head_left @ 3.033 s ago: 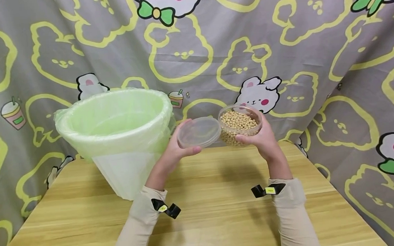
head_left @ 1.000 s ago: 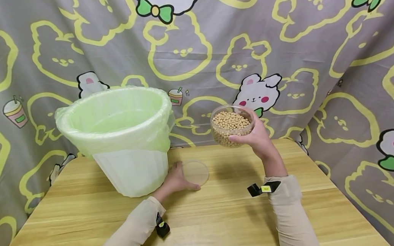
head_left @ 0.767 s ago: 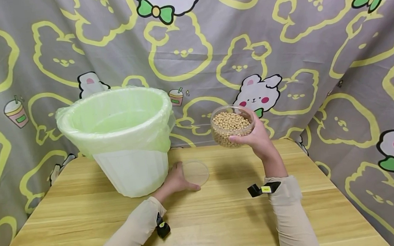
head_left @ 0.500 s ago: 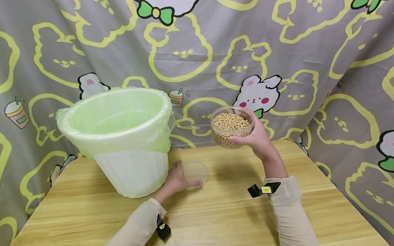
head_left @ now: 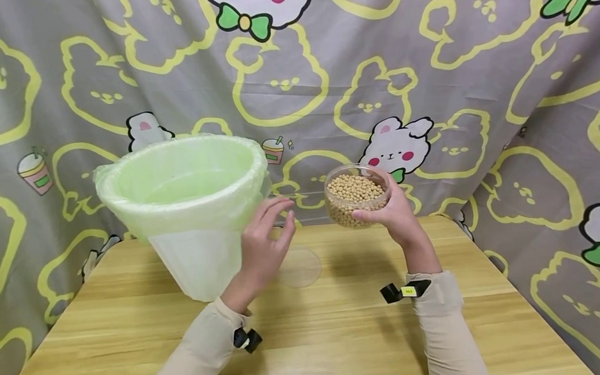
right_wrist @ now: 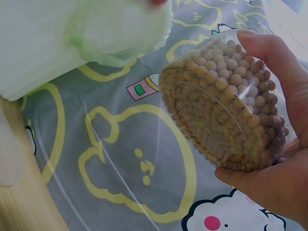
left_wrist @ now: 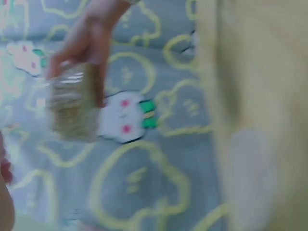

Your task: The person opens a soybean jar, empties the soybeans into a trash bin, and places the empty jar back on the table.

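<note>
My right hand grips a clear round plastic tub by its side, above the table. Inside are soybeans, filling it most of the way up; the tub's see-through bottom and the beans also show in the right wrist view. A clear round lid lies flat on the wood. Above and left of that lid, my left hand is raised with loosely bent fingers and nothing between them. It is in front of the right side of a white trash bin. The left wrist view is blurred.
A pale green bag lines the bin and folds over its rim. The bin stands at the back left of the wooden table. Behind the table hangs a grey patterned curtain.
My left hand has set the lid down on the table, let go of it and risen beside the bin. My right hand still holds the tub of soybeans, nearly in place.
</note>
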Motion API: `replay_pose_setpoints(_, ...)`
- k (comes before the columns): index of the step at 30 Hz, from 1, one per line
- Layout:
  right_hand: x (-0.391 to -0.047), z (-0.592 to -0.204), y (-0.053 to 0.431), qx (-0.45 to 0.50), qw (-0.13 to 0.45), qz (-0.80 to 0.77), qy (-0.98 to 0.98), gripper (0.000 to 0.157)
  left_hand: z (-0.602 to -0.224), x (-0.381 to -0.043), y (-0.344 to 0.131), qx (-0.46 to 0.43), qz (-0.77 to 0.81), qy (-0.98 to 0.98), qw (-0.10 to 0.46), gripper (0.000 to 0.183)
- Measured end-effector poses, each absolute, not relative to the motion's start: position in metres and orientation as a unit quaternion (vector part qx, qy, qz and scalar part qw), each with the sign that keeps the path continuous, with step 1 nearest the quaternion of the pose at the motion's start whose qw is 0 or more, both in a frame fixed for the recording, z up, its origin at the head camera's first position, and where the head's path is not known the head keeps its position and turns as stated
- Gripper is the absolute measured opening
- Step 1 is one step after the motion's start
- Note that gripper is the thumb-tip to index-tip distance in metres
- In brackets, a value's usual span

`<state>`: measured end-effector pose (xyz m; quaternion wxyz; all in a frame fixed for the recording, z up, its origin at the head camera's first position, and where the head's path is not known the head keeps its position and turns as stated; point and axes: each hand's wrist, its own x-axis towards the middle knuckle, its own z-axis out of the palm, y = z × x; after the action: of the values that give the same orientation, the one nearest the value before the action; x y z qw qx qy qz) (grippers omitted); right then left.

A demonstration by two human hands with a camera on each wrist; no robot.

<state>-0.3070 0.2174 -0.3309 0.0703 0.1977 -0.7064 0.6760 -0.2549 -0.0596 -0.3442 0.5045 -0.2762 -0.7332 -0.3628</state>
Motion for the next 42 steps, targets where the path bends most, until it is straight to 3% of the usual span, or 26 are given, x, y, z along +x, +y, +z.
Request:
replay_pose_setpoints(3, -0.307, -0.331, 0.216, 0.201, 0.070, 0.677, -0.705, 0.099, -0.322, -0.252, -0.068, -0.246, -0.265, -0.658, 0.660, 0.013)
replay_pose_setpoints(6, -0.306, -0.330, 0.216, 0.202, 0.069, 0.680, -0.701, 0.099, -0.308, -0.254, -0.080, -0.148, -0.202, -0.643, 0.724, 0.014)
replay_pose_setpoints(10, -0.304, -0.331, 0.216, 0.201, 0.064, 0.686, -0.696, 0.098, -0.303, -0.258, -0.094, -0.068, -0.171, -0.687, 0.703, 0.018)
replay_pose_setpoints(19, -0.297, -0.321, 0.212, 0.208, 0.040, 0.682, -0.700, 0.095, -0.315, -0.263, -0.101, -0.052, -0.143, -0.697, 0.700, 0.014)
replay_pose_setpoints(42, -0.317, -0.173, 0.142, 0.239, 0.029, 0.487, -0.840, 0.102, -0.309, -0.262, -0.097, -0.024, -0.141, -0.697, 0.703, 0.017)
